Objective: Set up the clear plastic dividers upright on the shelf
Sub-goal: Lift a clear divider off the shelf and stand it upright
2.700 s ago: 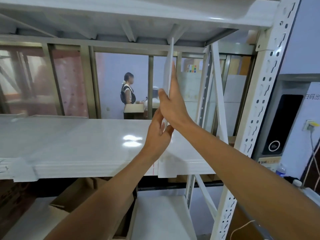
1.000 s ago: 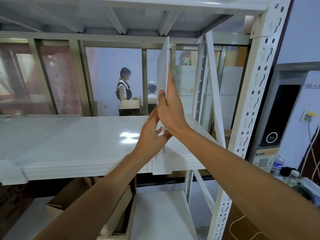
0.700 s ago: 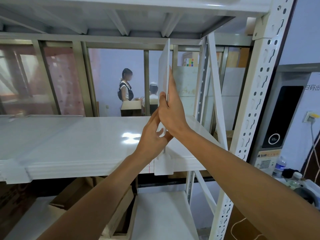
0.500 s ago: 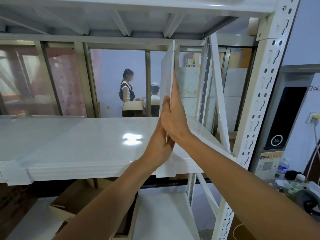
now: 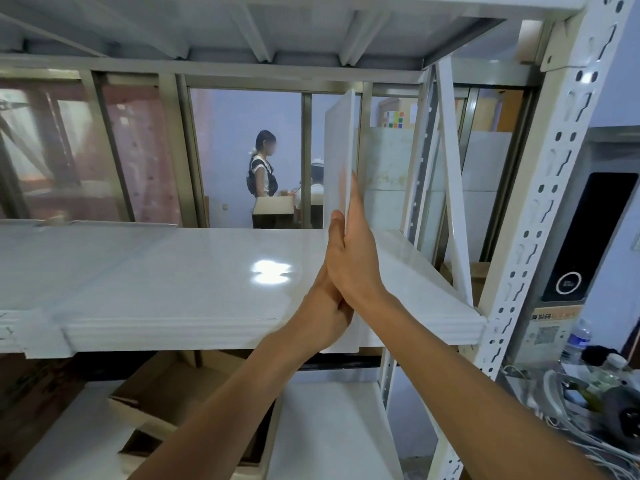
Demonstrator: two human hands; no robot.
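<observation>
The white metal rack frames everything, and its glossy middle shelf carries the work near its right front corner. There the frosted clear divider stands on edge, its foot clip hooked over the shelf's front lip and its top reaching close to the underside of the shelf above. Half a second ago the panel showed less of its face; now it has swung slightly, showing more of its left face, so it is probably still being squared, not yet seated. The right hand lies flat against the panel's right face, fingers extended upward. The left hand presses in from the left, lower down, together sandwiching the divider.
</observation>
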